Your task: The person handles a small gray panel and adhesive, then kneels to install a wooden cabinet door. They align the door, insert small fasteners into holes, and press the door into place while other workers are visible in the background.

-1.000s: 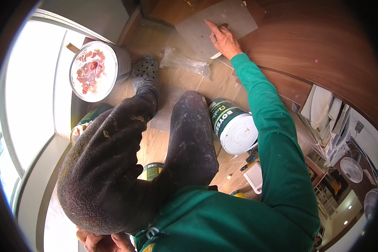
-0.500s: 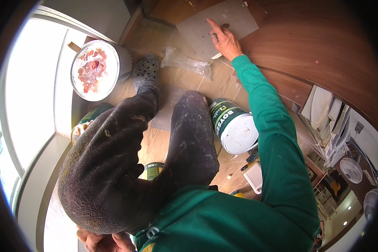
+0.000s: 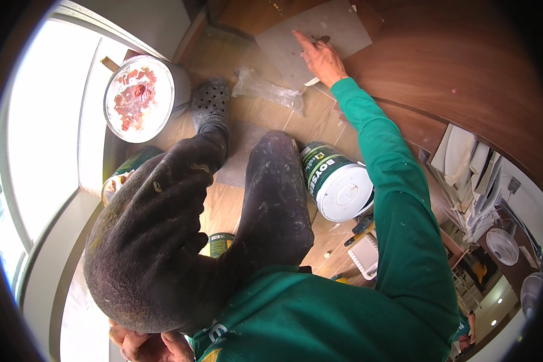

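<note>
My right hand [image 3: 323, 63] reaches far forward over a grey sheet [image 3: 344, 25]. Its index finger is stretched out, the other fingers are partly bent, and I see nothing held in it. Beside the fingers, a dark smudge [image 3: 321, 40] marks the sheet. A thin white edge [image 3: 312, 81] shows by the wrist; what it belongs to is unclear. Down at the lower left, my left hand [image 3: 148, 346] sits against my bent knee with its fingers curled. The inside of that hand is hidden, so anything in it cannot be made out.
A white lid smeared reddish [image 3: 136, 99] tops a bucket on the left. Clear plastic wrap [image 3: 266, 90] lies near my shoe [image 3: 211, 101]. A green-and-white paint pail [image 3: 338, 181] lies tipped beside my knee, near a white tray [image 3: 365, 256]. Wooden panelling [image 3: 458, 66] stands right.
My right hand has drawn back slightly toward me, its index fingertip a little lower on the sheet. Another person shows more at the lower right edge. The left hand has barely shifted.
</note>
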The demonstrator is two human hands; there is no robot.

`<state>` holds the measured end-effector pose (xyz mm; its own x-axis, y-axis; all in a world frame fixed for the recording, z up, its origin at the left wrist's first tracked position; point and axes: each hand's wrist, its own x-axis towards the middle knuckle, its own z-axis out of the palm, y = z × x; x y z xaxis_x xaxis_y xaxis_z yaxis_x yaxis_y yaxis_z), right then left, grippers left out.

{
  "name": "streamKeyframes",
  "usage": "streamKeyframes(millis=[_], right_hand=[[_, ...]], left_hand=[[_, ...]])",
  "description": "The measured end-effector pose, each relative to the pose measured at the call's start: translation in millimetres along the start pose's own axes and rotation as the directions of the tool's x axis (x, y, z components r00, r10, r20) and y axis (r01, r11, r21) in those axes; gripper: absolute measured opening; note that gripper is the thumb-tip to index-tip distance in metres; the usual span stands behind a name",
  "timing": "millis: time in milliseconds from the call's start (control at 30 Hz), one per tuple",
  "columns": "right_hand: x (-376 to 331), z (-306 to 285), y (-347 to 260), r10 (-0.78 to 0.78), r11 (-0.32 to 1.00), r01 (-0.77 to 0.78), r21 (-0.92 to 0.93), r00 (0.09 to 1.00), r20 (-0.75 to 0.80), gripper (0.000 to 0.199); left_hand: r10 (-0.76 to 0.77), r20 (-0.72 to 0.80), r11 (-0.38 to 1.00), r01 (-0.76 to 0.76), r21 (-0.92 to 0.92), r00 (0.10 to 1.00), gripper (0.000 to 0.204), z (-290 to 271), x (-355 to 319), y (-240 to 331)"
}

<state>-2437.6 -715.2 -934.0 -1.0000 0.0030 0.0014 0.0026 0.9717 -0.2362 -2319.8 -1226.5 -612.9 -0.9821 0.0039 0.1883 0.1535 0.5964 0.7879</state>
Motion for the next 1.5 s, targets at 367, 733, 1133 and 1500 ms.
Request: streamKeyframes(millis=[367,733,1133,1500], right_hand=[[-5.1,-12.7,-10.2,0.099,0.972,-0.096,0.217,0.995,-0.002,0.064],[-8.7,4.3,0.9,0.002,0.999,0.001,0.036,0.997,-0.072,0.067],[-4.3,1.4,-4.0,0.132,0.987,-0.131,0.095,0.991,-0.013,0.069],[-9.3,-2.8,-8.4,0.135,0.983,-0.125,0.133,0.988,-0.069,0.066]], left_hand=[[0.098,0.032,0.994,-0.097,-0.049,0.995,0.026,18.8,15.4,15.2],[0.119,0.039,0.990,-0.115,-0.088,0.992,0.029,19.6,17.3,12.0],[0.081,0.046,0.997,-0.082,0.012,0.996,0.024,9.9,13.7,9.4],[0.100,0.033,0.994,-0.101,0.034,0.994,0.023,15.2,16.4,14.2]])
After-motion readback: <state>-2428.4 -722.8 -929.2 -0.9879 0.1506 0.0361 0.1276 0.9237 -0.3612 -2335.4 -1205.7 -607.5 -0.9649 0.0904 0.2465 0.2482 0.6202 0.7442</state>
